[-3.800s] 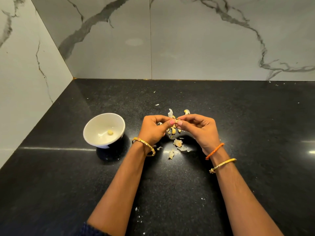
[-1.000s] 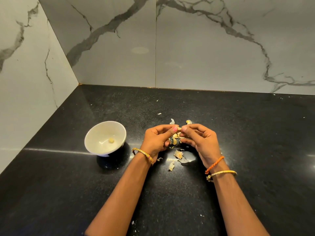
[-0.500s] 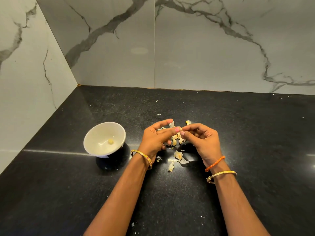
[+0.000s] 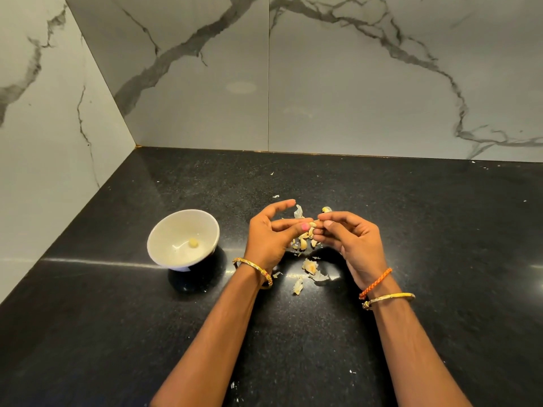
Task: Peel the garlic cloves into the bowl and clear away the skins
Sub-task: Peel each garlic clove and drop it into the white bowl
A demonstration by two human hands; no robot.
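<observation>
Here, both hands meet above the middle of the black speckled surface [image 4: 411,230], which runs back to a corner of grey-veined marble wall [image 4: 352,83]. The left hand [image 4: 269,236] has its thumb and a finger pressed together at the tip, pinching one end of a small pale garlic clove [image 4: 313,224], while its forefinger sticks out free toward the far side. The right hand [image 4: 351,240] pinches the other end of the same clove between thumb and fingertips, the remaining fingers loosely curled beneath. The clove is held in the air between the two hands, above a small heap of garlic pieces [image 4: 304,243] lying on the surface; whether those pieces are peeled or not is too small to tell. Nearer to the person, just below the hands, papery skins [image 4: 311,267] lie scattered flat on the surface, and a few more scraps sit on the far side of the fingers. To the left of the hands, well apart from the heap, stands a white bowl [image 4: 164,245], tilted in the wide view, with one peeled clove [image 4: 193,243] resting at its bottom. The left wrist wears a gold bangle [image 4: 255,270]; the right wrist carries an orange cord [image 4: 375,282] and another gold bangle beside it.
</observation>
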